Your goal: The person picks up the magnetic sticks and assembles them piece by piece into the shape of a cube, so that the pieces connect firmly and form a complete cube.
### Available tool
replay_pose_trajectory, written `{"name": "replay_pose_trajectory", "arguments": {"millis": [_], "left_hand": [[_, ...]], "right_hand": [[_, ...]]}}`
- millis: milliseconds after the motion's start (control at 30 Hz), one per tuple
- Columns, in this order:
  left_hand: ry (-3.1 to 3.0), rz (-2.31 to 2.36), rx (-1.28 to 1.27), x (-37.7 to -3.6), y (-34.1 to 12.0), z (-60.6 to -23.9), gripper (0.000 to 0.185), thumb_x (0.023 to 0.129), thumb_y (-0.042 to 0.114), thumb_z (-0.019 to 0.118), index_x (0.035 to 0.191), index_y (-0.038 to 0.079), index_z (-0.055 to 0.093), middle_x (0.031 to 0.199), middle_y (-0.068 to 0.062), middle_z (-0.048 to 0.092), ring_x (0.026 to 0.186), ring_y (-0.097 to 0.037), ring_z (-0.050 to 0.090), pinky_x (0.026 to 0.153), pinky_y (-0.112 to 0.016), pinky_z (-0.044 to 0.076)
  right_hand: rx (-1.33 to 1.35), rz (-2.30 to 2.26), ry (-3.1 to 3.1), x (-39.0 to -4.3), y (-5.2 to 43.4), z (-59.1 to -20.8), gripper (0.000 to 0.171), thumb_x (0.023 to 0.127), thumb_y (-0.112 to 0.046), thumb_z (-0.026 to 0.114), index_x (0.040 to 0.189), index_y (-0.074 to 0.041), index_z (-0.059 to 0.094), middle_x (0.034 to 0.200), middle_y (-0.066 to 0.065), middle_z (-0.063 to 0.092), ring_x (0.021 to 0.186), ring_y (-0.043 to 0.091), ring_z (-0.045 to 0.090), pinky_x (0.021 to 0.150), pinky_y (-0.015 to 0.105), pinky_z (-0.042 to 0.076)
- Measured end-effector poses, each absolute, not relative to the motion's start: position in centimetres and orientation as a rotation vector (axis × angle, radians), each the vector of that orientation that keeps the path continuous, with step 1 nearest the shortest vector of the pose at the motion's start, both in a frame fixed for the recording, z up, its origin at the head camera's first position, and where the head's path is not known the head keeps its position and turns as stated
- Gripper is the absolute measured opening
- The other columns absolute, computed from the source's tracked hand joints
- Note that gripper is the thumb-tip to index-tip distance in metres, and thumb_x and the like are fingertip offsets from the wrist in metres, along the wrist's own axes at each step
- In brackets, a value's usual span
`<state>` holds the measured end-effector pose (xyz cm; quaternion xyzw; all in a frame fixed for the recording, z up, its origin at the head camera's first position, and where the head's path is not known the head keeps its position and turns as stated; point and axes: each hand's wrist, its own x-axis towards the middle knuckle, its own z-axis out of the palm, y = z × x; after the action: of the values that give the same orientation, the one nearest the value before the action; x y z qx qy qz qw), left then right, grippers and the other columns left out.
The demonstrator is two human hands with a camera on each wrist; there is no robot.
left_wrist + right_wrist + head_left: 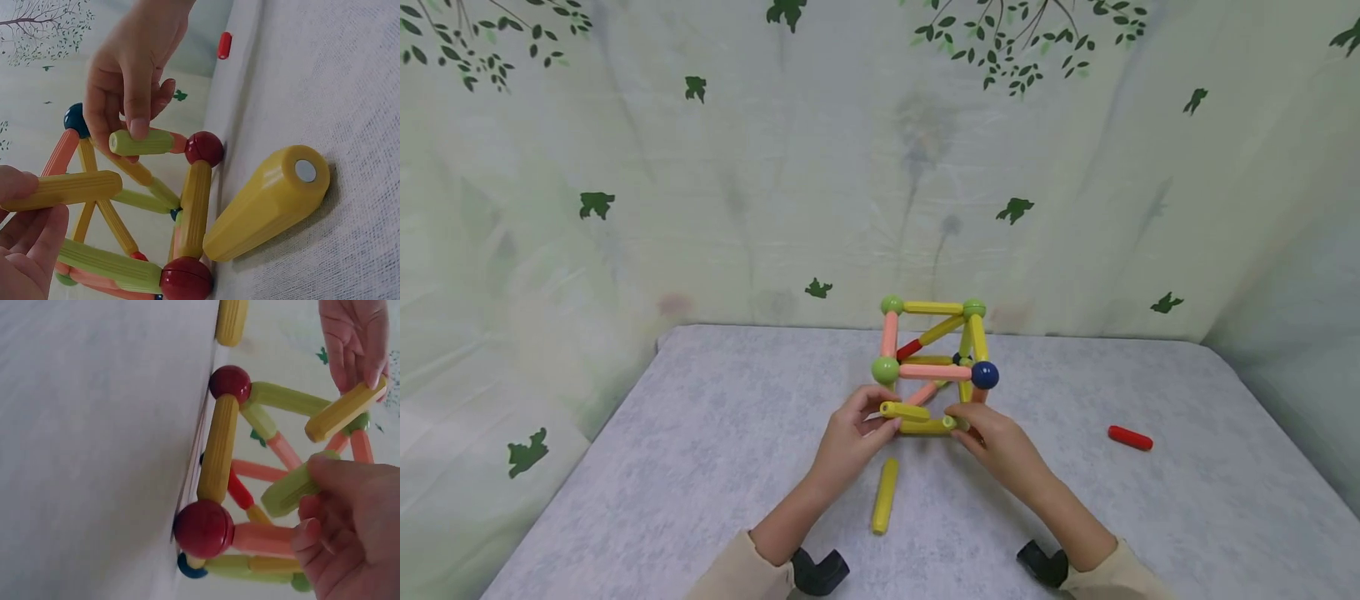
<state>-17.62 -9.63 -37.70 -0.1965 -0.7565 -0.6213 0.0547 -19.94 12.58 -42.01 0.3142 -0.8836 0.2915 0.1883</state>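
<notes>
A cube-shaped frame of coloured sticks and balls (934, 358) stands on the grey table (700, 467). My left hand (880, 421) pinches a loose yellow stick (904, 410) at the frame's near side; the left wrist view shows that stick (62, 190) between thumb and fingers (37, 244). My right hand (961, 419) pinches the end of a light green stick (290, 490) that slants up from the frame's bottom edge. That edge is a yellow stick (219, 447) between two red balls (204, 528). Both hands are close together in front of the frame.
A spare yellow stick (885, 496) lies on the table between my forearms. A red stick (1130, 437) lies apart at the right. A leaf-patterned curtain (775, 192) closes in the back and sides of the table.
</notes>
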Motion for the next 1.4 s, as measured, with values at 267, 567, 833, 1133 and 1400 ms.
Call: {"name": "replay_pose_trajectory", "arguments": {"millis": [267,567,833,1133,1400], "left_hand": [[-2.306,-1.859,-0.616,-17.7,-9.4,-37.8,0.026,0.082,-0.007,0.059,0.106,-0.003,0.051,0.106,-0.013,0.055,0.102,-0.024,0.055,0.079,-0.028,0.048],[-2.263,-1.891,-0.731,-18.3,-8.3,-37.9,0.025,0.083,-0.009,0.056,0.107,-0.007,0.049,0.106,-0.021,0.054,0.104,-0.026,0.055,0.076,-0.035,0.049],[-2.255,-1.835,-0.743,-19.3,-8.4,-39.8,0.028,0.085,-0.004,0.058,0.112,-0.002,0.052,0.107,-0.016,0.054,0.099,-0.023,0.056,0.077,-0.034,0.049],[-2.568,-1.539,-0.804,-19.8,-8.3,-41.3,0.036,0.089,0.016,0.058,0.124,0.016,0.051,0.102,0.0,0.055,0.062,-0.016,0.053,0.052,-0.023,0.046],[-2.618,-1.559,-0.706,-19.7,-7.9,-41.8,0.024,0.086,0.015,0.062,0.109,0.01,0.06,0.098,0.001,0.057,0.069,-0.012,0.055,0.059,-0.024,0.048]], "right_hand": [[0.738,0.715,-2.66,-20.9,11.3,-42.4,0.024,0.077,-0.005,0.07,0.1,-0.007,0.061,0.09,0.0,0.062,0.077,0.012,0.057,0.069,0.029,0.049],[0.665,0.792,-2.724,-20.9,10.9,-42.4,0.026,0.077,-0.006,0.07,0.101,-0.008,0.061,0.088,-0.001,0.061,0.068,0.008,0.052,0.065,0.028,0.047],[0.647,0.858,-2.732,-20.9,10.9,-42.5,0.028,0.077,-0.006,0.069,0.104,-0.007,0.061,0.091,0.002,0.063,0.073,0.011,0.056,0.066,0.028,0.049],[0.643,0.941,-2.726,-20.9,11.0,-42.7,0.027,0.078,-0.005,0.069,0.103,-0.006,0.061,0.087,0.0,0.062,0.067,0.009,0.053,0.061,0.023,0.048],[0.652,1.154,-2.739,-20.9,11.2,-42.7,0.024,0.079,-0.001,0.066,0.101,-0.007,0.059,0.088,0.002,0.062,0.069,0.01,0.058,0.063,0.024,0.05]]}}
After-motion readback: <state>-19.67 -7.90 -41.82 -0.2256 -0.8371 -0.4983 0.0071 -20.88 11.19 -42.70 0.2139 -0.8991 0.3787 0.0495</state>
